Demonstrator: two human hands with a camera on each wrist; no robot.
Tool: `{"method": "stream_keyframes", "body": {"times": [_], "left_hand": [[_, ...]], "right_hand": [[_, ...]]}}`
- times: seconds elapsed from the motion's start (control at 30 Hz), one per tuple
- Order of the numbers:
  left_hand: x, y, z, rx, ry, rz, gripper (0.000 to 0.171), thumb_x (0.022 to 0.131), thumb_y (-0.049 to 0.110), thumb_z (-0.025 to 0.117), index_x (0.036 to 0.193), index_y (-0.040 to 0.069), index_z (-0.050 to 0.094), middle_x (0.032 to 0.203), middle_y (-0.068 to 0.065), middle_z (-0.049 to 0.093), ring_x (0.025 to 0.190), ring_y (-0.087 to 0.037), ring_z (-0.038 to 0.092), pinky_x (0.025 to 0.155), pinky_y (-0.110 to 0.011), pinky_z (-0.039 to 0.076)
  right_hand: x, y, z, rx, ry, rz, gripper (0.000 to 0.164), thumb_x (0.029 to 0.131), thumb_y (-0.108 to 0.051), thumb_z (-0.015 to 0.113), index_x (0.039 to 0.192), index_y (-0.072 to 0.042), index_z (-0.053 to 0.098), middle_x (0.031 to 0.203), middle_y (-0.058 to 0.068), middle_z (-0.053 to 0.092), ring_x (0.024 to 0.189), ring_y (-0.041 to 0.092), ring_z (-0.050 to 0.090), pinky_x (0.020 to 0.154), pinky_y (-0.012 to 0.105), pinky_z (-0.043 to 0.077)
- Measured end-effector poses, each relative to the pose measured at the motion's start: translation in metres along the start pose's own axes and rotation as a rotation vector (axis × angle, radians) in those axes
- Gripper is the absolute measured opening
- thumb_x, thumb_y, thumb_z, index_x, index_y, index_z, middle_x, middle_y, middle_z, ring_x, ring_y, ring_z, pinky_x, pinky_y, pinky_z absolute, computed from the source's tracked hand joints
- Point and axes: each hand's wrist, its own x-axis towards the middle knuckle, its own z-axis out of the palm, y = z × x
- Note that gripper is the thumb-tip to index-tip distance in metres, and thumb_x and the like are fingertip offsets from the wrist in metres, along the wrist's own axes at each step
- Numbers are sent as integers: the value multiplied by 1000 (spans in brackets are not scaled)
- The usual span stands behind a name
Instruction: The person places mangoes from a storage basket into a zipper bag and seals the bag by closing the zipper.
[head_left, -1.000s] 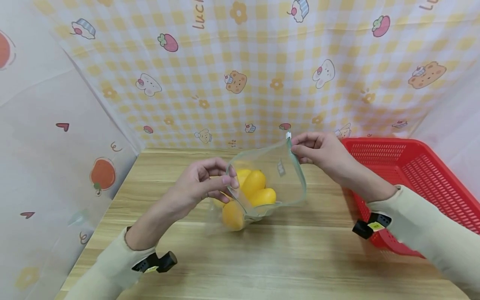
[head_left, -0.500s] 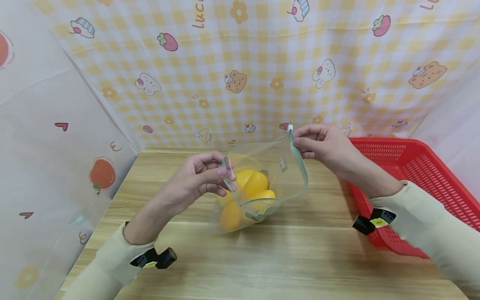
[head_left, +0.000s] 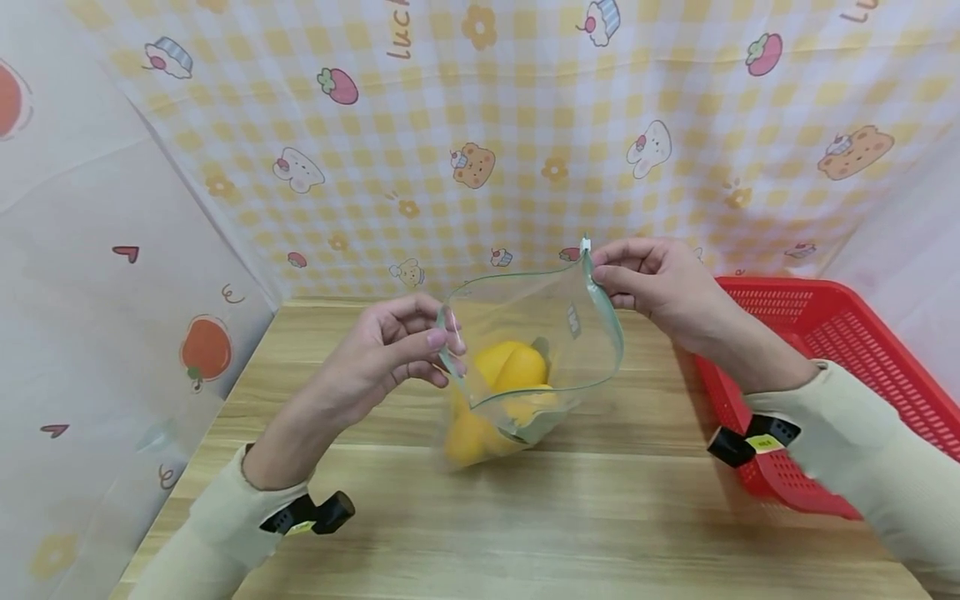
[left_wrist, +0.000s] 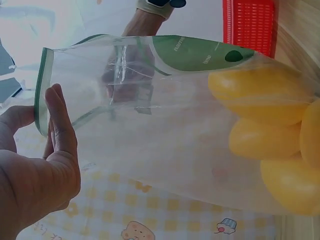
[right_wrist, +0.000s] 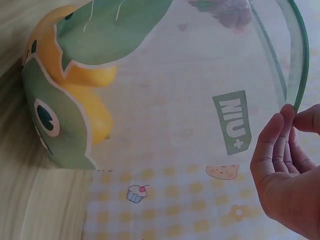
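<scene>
A clear zip bag with a green-edged mouth hangs spread between my two hands, its lower end at the wooden table. Several yellow mangoes lie bunched in its bottom. My left hand pinches the left side of the rim, thumb outside and fingers inside the mouth. My right hand pinches the right corner of the rim, just below the white slider. In the right wrist view, green printing covers part of the fruit, and a NIU+ label shows near the rim.
A red perforated plastic basket stands at the right, partly behind my right forearm. The wooden table runs up to a yellow checked cloth at the back. A white printed sheet hangs at the left.
Both hands have risen and drawn slightly apart, still holding the rim. The bag's mouth is wider and higher, and the bag stands more upright around the mangoes.
</scene>
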Motion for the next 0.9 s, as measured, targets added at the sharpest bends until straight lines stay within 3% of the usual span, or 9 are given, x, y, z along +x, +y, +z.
{"method": "stream_keyframes", "body": {"times": [0.3, 0.5, 0.63, 0.77, 0.9], "left_hand": [[11, -9, 12, 7, -26, -64, 15, 98, 11, 67, 109, 2, 62, 100, -15, 69, 87, -27, 71, 71, -37, 63], [19, -17, 13, 140, -150, -94, 21, 98, 10, 65, 114, -3, 62, 106, -24, 67, 92, -43, 69, 75, -56, 61], [22, -23, 8, 172, -238, -93, 17, 99, 6, 65, 112, -5, 64, 105, -28, 67, 91, -52, 66, 76, -61, 59], [25, -26, 1, 199, -318, -105, 17, 98, 3, 67, 112, -6, 63, 103, -26, 68, 90, -51, 66, 76, -61, 59], [29, -28, -10, 218, -315, -140, 18, 97, 0, 67, 112, -7, 62, 103, -25, 67, 88, -43, 69, 77, -57, 60]], "right_hand": [[0, 10, -9, -17, 0, 24, 11, 98, -3, 67, 106, 5, 70, 92, 9, 70, 81, 15, 64, 75, 26, 60], [0, 19, -16, -148, -3, 46, 10, 99, -3, 66, 106, 3, 69, 87, 6, 70, 79, 12, 62, 73, 23, 58], [0, 24, -19, -272, -7, 64, 14, 99, -7, 67, 109, 3, 69, 87, 6, 71, 82, 13, 65, 78, 28, 60], [1, 30, -21, -326, -21, 76, 16, 99, -9, 67, 110, 4, 69, 90, 9, 72, 84, 16, 67, 79, 30, 60], [2, 36, -23, -345, -39, 74, 17, 100, -7, 67, 110, 6, 68, 92, 13, 72, 84, 17, 67, 77, 30, 61]]}}
